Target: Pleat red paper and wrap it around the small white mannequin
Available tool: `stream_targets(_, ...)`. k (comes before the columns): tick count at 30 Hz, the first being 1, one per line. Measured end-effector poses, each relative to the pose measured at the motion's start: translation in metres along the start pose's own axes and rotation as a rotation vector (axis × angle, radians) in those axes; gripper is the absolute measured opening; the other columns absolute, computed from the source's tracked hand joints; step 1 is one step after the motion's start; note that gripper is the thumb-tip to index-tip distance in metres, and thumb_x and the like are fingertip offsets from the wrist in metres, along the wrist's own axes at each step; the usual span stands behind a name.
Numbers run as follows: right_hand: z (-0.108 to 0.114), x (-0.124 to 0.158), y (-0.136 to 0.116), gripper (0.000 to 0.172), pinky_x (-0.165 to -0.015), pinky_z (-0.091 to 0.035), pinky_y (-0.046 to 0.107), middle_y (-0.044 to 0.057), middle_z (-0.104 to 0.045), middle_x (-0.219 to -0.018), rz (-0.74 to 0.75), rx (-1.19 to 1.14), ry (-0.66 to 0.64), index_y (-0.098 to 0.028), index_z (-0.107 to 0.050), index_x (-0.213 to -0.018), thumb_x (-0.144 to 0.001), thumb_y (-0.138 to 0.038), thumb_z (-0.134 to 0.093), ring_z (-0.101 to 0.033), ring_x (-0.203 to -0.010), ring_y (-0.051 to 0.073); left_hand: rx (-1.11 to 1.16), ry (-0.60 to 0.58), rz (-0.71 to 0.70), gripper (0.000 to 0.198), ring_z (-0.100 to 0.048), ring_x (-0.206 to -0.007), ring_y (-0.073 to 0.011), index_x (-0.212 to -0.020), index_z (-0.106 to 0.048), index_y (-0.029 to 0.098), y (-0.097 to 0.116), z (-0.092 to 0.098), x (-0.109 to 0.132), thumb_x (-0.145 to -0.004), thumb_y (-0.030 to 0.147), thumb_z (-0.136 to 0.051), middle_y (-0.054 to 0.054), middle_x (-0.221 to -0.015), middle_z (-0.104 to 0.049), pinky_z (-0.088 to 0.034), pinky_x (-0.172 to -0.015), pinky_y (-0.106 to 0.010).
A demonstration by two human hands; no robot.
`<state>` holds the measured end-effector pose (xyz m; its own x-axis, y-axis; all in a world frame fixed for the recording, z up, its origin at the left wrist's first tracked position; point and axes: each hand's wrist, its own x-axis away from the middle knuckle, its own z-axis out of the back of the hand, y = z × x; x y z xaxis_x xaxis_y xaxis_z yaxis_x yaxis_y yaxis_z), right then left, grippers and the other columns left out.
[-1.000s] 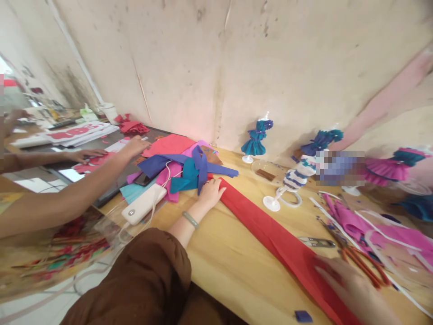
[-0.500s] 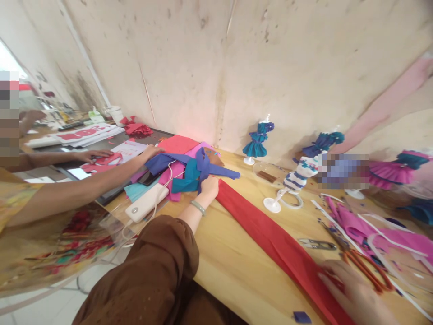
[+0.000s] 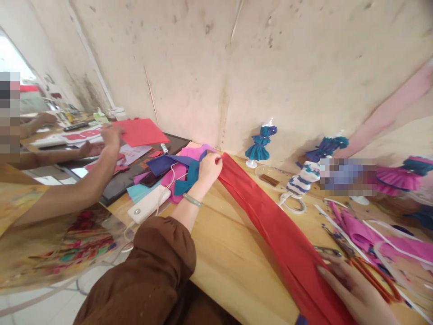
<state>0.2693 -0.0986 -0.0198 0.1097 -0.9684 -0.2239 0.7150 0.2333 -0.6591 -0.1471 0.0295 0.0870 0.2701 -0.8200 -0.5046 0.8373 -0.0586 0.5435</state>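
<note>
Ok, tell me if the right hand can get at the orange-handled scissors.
Likely yes: the right hand is just beside the scissors, and nothing visible lies on them, though it would probably leave the red strip.

- a pale wall [image 3: 182, 67], specked and stained with dark marks
- a thin light strip [image 3: 88, 47] running down it on the left
- a faded pink band [image 3: 394, 104] slanting across the right
- a bright opening [image 3: 12, 56] at the far left
- a yellowish wooden surface [image 3: 233, 239] along the wall
- pale floor [image 3: 47, 311] at lower left
</note>
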Motion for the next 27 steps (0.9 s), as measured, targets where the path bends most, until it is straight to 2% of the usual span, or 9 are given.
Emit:
stream_targets(2, -0.01, -0.014, -0.03, 0.046, -0.078, -0.059, 0.034, 0.008, -0.077, -0.1, -0.04, -0.081, -0.083, -0.022, -0.068, -0.102, -0.075, -0.058, -0.056, -0.072, -0.092, 0.028, 0.013, 0.038, -0.002, 0.025, -0.063, -0.108, -0.0221, -0.11, -0.066, 0.014, 0.0, 0.007, -0.013, -0.091, 0.017, -0.049, -0.011, -0.113, -0.069, -0.048, -0.099, -0.036)
stream_targets(5, -0.032, -0.037, -0.058, 0.053, -0.07, -0.058, 0.036, 0.008, -0.076, -0.087, -0.095, -0.13, -0.137, -0.019, -0.062, -0.112, -0.079, -0.058, -0.051, -0.072, -0.08, 0.027, 0.023, 0.061, -0.02, 0.044, -0.053, -0.126, -0.0239, -0.133, -0.051, 0.014, -0.004, 0.01, -0.019, -0.089, 0.017, -0.053, -0.015, -0.137, -0.055, -0.043, -0.106, -0.037)
stream_targets(8, -0.059, -0.058, -0.065, 0.051, -0.065, -0.056, 0.038, 0.007, -0.075, -0.08, -0.113, -0.149, -0.155, -0.017, -0.06, -0.113, -0.08, -0.055, -0.049, -0.071, -0.072, 0.027, -0.055, -0.074, -0.09, 0.059, -0.036, -0.141, -0.028, -0.145, -0.036, 0.012, -0.011, 0.001, -0.004, -0.09, 0.02, -0.055, -0.019, -0.152, -0.037, -0.036, -0.113, -0.042)
stream_targets(12, -0.092, -0.078, -0.057, 0.04, -0.064, -0.056, 0.039, 0.009, -0.075, -0.082, -0.036, -0.15, -0.12, -0.02, -0.061, -0.11, -0.082, -0.044, -0.046, -0.071, -0.071, 0.027, -0.088, -0.274, -0.208, 0.047, -0.049, -0.132, -0.0253, -0.135, -0.052, 0.015, -0.021, -0.021, 0.039, -0.09, 0.029, -0.059, -0.014, -0.14, -0.054, -0.038, -0.112, -0.038)
stream_targets(15, -0.104, -0.087, -0.05, 0.04, -0.07, -0.056, 0.04, 0.01, -0.075, -0.086, 0.007, -0.079, -0.045, -0.019, -0.059, -0.113, -0.084, -0.041, -0.043, -0.071, -0.076, 0.027, -0.124, -0.376, -0.264, 0.036, -0.054, -0.125, -0.0273, -0.12, -0.064, 0.019, -0.025, -0.033, 0.067, -0.088, 0.035, -0.063, -0.011, -0.13, -0.062, -0.042, -0.106, -0.04)
stream_targets(18, -0.105, -0.09, -0.045, 0.04, -0.073, -0.056, 0.04, 0.01, -0.074, -0.088, 0.015, -0.025, -0.021, -0.019, -0.059, -0.115, -0.084, -0.04, -0.044, -0.071, -0.079, 0.027, -0.171, -0.404, -0.267, 0.024, -0.056, -0.119, -0.029, -0.107, -0.07, 0.02, -0.026, -0.039, 0.081, -0.089, 0.034, -0.062, -0.01, -0.124, -0.065, -0.043, -0.101, -0.043)
stream_targets(21, -0.098, -0.086, -0.043, 0.036, -0.08, -0.054, 0.043, 0.012, -0.072, -0.101, 0.07, 0.035, -0.011, -0.02, -0.061, -0.114, -0.085, -0.039, -0.049, -0.069, -0.086, 0.027, -0.223, -0.401, -0.233, 0.017, -0.058, -0.11, -0.0278, -0.094, -0.071, 0.018, -0.029, -0.042, 0.085, -0.088, 0.032, -0.063, -0.009, -0.113, -0.068, -0.044, -0.095, -0.043)
stream_targets(24, -0.083, -0.076, -0.042, 0.035, -0.088, -0.052, 0.049, 0.016, -0.068, -0.11, 0.297, 0.17, 0.07, -0.018, -0.061, -0.115, -0.089, -0.037, -0.048, -0.065, -0.099, 0.031, -0.266, -0.385, -0.177, 0.016, -0.059, -0.103, -0.0267, -0.084, -0.069, 0.017, -0.033, -0.045, 0.085, -0.086, 0.032, -0.064, -0.009, -0.1, -0.069, -0.044, -0.091, -0.042)
stream_targets(27, -0.06, -0.056, -0.043, 0.031, -0.088, -0.053, 0.05, 0.017, -0.067, -0.108, 0.506, 0.242, 0.142, -0.016, -0.062, -0.113, -0.093, -0.034, -0.046, -0.064, -0.1, 0.031, -0.279, -0.333, -0.126, 0.011, -0.059, -0.103, -0.0261, -0.082, -0.067, 0.018, -0.038, -0.045, 0.086, -0.086, 0.028, -0.063, -0.009, -0.099, -0.068, -0.043, -0.091, -0.043)
